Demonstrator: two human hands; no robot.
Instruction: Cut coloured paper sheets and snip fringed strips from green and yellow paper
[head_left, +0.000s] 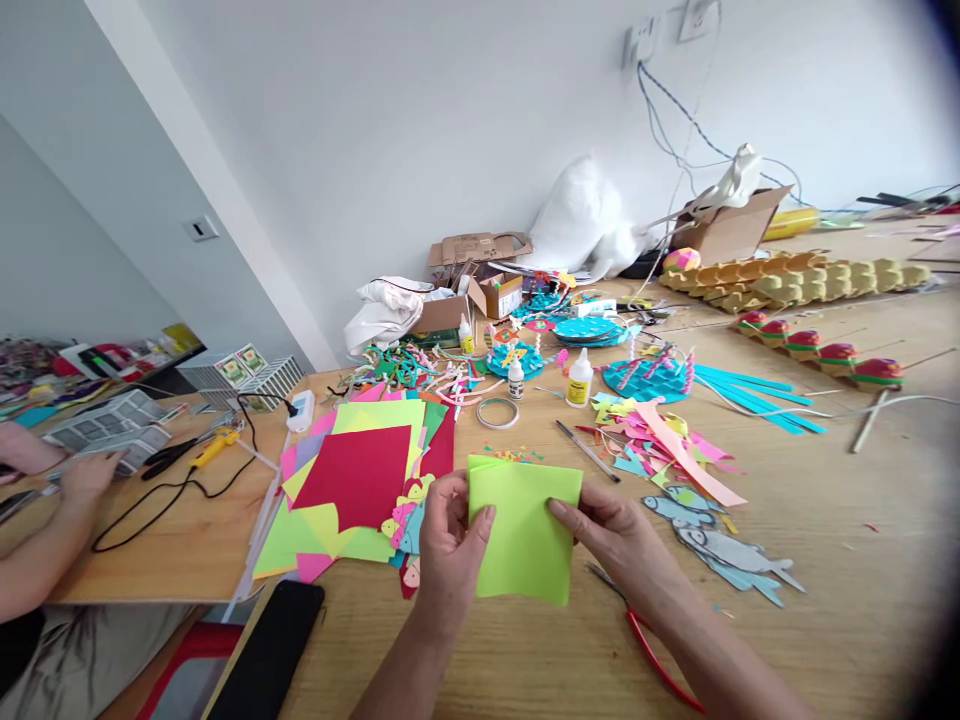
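A lime-green sheet of paper (525,535), roughly square with layered edges at its top left, is held up over the table. My left hand (454,535) pinches its left side, thumb in front. On the right side, my right hand (611,525) grips the same sheet between thumb and fingers. Red-handled scissors (651,645) lie under my right forearm, partly hidden by it. Paper fish cutouts (739,555) rest to the right of my right hand, and smaller colourful fish cutouts (409,520) lie beside my left hand.
Coloured paper sheets (360,465) are stacked at left, near a black phone (266,650). Glue bottles (579,380), a tape roll (497,413), a pen (589,450) and paper scraps (675,430) lie beyond my hands. Egg-carton strips (795,280) stand back right. Another person's hand (90,475) works at far left.
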